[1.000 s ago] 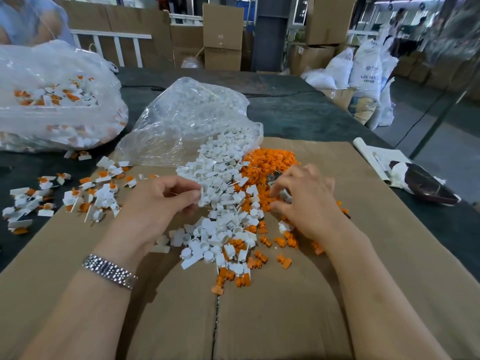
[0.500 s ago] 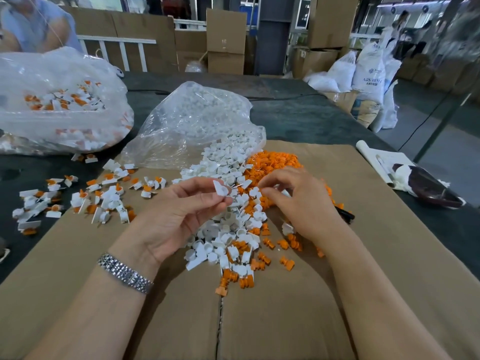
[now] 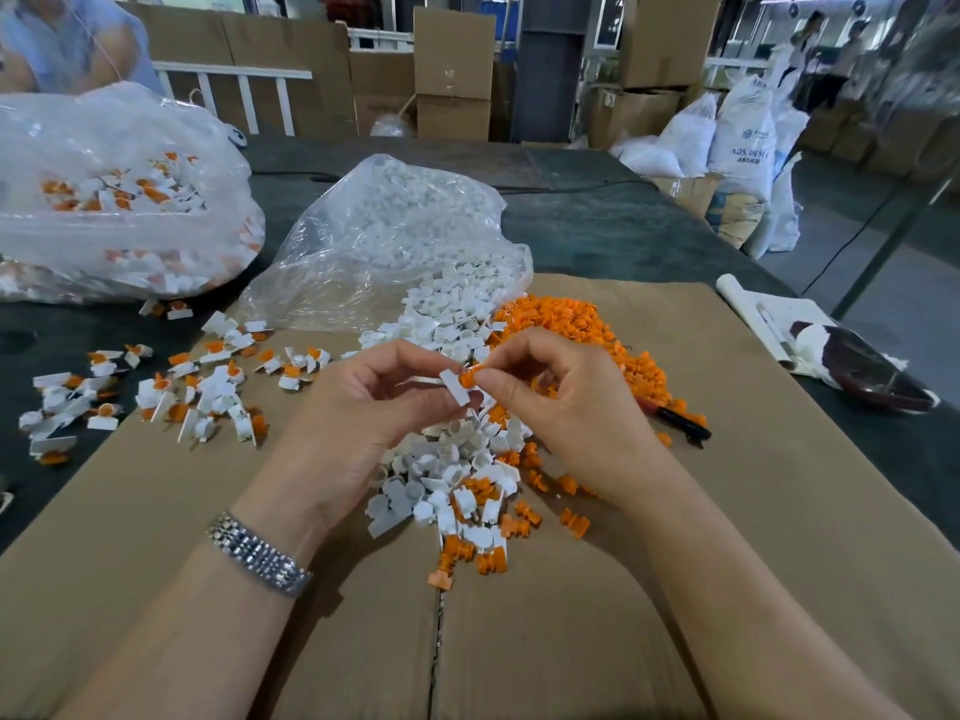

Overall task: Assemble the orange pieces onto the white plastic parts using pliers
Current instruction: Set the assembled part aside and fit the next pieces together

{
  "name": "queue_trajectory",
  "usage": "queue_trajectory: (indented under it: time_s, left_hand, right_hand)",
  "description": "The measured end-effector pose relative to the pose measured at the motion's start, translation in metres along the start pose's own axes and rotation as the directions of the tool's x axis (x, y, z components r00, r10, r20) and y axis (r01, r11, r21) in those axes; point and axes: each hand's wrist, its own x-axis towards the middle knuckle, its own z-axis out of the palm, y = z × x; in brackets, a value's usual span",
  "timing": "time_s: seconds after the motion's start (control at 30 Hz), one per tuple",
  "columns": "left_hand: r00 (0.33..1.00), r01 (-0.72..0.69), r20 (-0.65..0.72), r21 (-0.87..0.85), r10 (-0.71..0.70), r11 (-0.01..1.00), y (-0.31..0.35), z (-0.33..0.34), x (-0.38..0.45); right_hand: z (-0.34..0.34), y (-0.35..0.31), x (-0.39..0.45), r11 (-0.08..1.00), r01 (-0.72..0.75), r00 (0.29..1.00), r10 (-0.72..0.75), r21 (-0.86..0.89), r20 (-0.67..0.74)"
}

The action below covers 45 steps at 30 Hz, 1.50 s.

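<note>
Cardboard sheeting (image 3: 727,511) covers your bench, loose stock heaped mid-sheet. Your left hand (image 3: 363,413) pinches a white plastic part (image 3: 454,387), flat tab slanting down toward you. Your right hand (image 3: 561,402) pinches an orange piece (image 3: 469,378), touching the part's upper end from the right. Push leftward to seat it, probably. Pliers (image 3: 675,419) lie idle just right of your right wrist, partly hidden.

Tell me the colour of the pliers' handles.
Black with some red, on the pliers in the head view.
</note>
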Motion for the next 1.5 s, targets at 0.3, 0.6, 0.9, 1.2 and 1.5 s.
queue_trajectory:
  time_s: [0.3,0.6,0.9,1.2,1.5]
  left_hand:
    - [0.989,-0.121,-0.052,0.229,0.137,0.966,-0.002,0.006,-0.004]
    - [0.999,0.004,0.044,-0.185,0.004,0.983,0.000,-0.001,0.002]
    - [0.997,-0.025,0.063,-0.138,0.034,0.990,0.000,-0.002,0.000]
    - [0.997,0.028,0.069,-0.195,-0.014,0.980,-0.002,-0.003,0.003]
    - [1.000,0.029,0.014,-0.069,-0.028,0.997,-0.003,-0.002,0.003]
  right_hand:
    - [0.008,0.003,-0.001,0.998,-0.063,0.998,0.063,-0.009,-0.015]
    - [-0.008,0.001,-0.001,0.981,0.005,0.992,-0.029,0.192,0.125]
    - [-0.004,-0.002,-0.002,0.988,0.129,0.990,-0.133,0.084,0.039]
    - [-0.002,-0.001,-0.004,0.986,0.165,0.986,-0.165,-0.018,-0.019]
    - [0.003,0.001,-0.004,0.956,0.221,0.971,-0.234,-0.192,-0.043]
